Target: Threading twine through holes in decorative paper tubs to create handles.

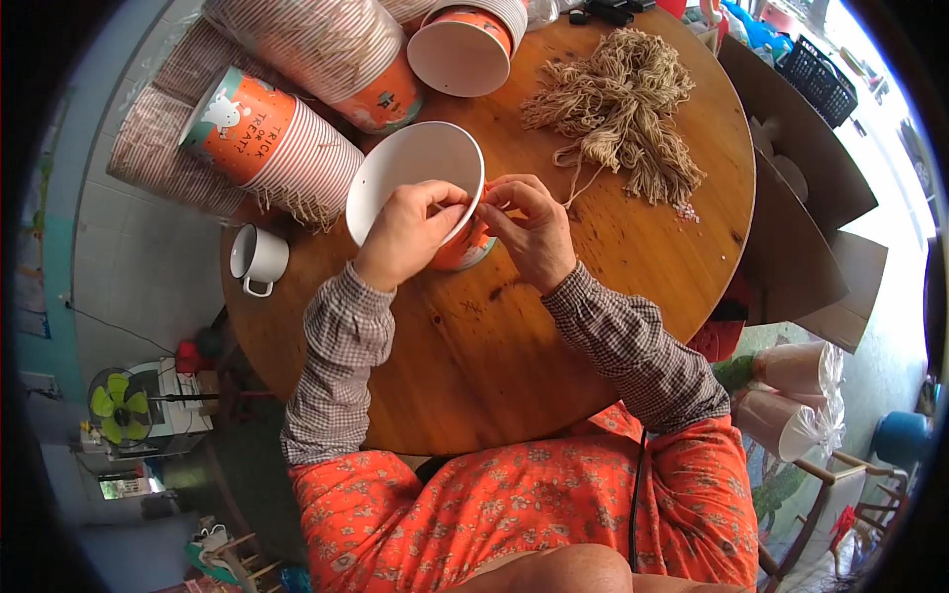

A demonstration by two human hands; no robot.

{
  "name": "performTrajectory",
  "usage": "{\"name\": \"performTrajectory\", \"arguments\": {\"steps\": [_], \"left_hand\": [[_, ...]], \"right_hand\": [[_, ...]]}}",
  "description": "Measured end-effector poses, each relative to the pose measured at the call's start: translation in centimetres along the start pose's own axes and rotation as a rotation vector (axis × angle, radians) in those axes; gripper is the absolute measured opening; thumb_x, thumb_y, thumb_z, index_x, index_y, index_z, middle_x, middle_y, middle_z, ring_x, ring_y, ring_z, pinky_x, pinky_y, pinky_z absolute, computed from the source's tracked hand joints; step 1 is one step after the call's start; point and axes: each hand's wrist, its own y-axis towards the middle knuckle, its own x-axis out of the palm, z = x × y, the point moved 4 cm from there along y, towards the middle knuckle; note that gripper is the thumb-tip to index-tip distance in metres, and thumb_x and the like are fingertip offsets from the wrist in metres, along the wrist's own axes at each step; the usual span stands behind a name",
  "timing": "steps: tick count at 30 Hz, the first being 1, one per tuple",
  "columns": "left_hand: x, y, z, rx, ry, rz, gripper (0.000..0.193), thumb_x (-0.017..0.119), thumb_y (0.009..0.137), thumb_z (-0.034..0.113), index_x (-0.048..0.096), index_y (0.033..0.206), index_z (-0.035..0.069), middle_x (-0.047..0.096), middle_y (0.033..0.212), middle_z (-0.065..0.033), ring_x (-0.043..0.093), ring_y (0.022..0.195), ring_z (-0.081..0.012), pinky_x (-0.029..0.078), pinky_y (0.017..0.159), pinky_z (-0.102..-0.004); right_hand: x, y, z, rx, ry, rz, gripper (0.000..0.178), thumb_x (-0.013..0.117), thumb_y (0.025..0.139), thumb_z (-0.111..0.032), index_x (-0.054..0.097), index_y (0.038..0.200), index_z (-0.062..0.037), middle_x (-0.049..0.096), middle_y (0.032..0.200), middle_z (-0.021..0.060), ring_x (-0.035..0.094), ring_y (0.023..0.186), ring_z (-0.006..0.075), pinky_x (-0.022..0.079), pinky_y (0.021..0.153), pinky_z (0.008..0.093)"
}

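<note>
A white-lined paper bucket (pixel 415 158) with an orange printed outside tilts on the round wooden table in front of me. At its right rim my left hand (pixel 420 222) is closed, the thumb and fingertips reaching just inside the wall. My right hand (pixel 529 222) pinches against the outside of the same rim, opposite the left fingertips. What lies between its fingers is too small and hidden to make out. A small dark hole shows in the bucket's far left wall. Beyond my right hand lies a heap of beige cord (pixel 633 114), with one loose strand (pixel 585 186) trailing toward that hand.
Stacked orange printed buckets (pixel 272 138) lie along the table's far left, some in clear plastic. A white enamel mug (pixel 260 255) stands near the left edge. Open cardboard boxes (pixel 791 217) are at the right, and a green-bladed fan (pixel 119 405) is off to the left.
</note>
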Motion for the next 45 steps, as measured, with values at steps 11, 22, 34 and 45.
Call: {"name": "performTrajectory", "arguments": {"steps": [11,22,34,45], "left_hand": [[-0.4,2.4,-1.1,-0.108,-0.084,-0.239,0.010,0.057,0.091,0.005,0.062,0.097,-0.001,0.062,0.085,0.0005,0.061,0.077,-0.0072,0.050,0.070,-0.0208],[-3.1,0.4,2.7,0.155,-0.186,0.125,0.005,0.061,0.087,0.005,0.060,0.089,0.000,0.062,0.084,-0.0028,0.059,0.071,-0.0063,0.050,0.064,-0.0229],[-0.6,1.8,0.4,-0.075,-0.748,0.045,0.015,0.060,0.093,0.006,0.061,0.104,-0.002,0.068,0.098,-0.0075,0.064,0.089,-0.0108,0.053,0.081,-0.0233],[1.3,3.1,3.0,-0.036,-0.499,-0.088,0.021,0.066,0.089,0.005,0.060,0.107,-0.004,0.069,0.091,-0.0062,0.066,0.087,-0.0099,0.053,0.078,-0.0225]], "right_hand": [[-0.4,0.3,0.5,0.051,0.088,-0.001,0.015,0.070,0.084,-0.007,0.064,0.097,-0.0021,0.058,0.101,0.0066,0.061,0.081,0.0132,0.053,0.070,0.0271],[-2.1,1.2,0.0,0.081,-0.042,-0.034,0.021,0.065,0.089,-0.011,0.062,0.107,-0.0013,0.065,0.094,0.0077,0.061,0.069,0.0116,0.051,0.061,0.0264],[-6.0,-1.6,-1.1,0.153,-0.273,-0.102,0.022,0.066,0.084,-0.007,0.058,0.103,-0.0011,0.064,0.082,0.0107,0.063,0.068,0.0167,0.052,0.063,0.0281],[-4.8,2.5,-9.0,-0.321,-0.396,-0.138,0.013,0.070,0.081,-0.002,0.069,0.094,-0.0054,0.060,0.089,0.0053,0.058,0.070,0.0152,0.047,0.060,0.0272]]}}
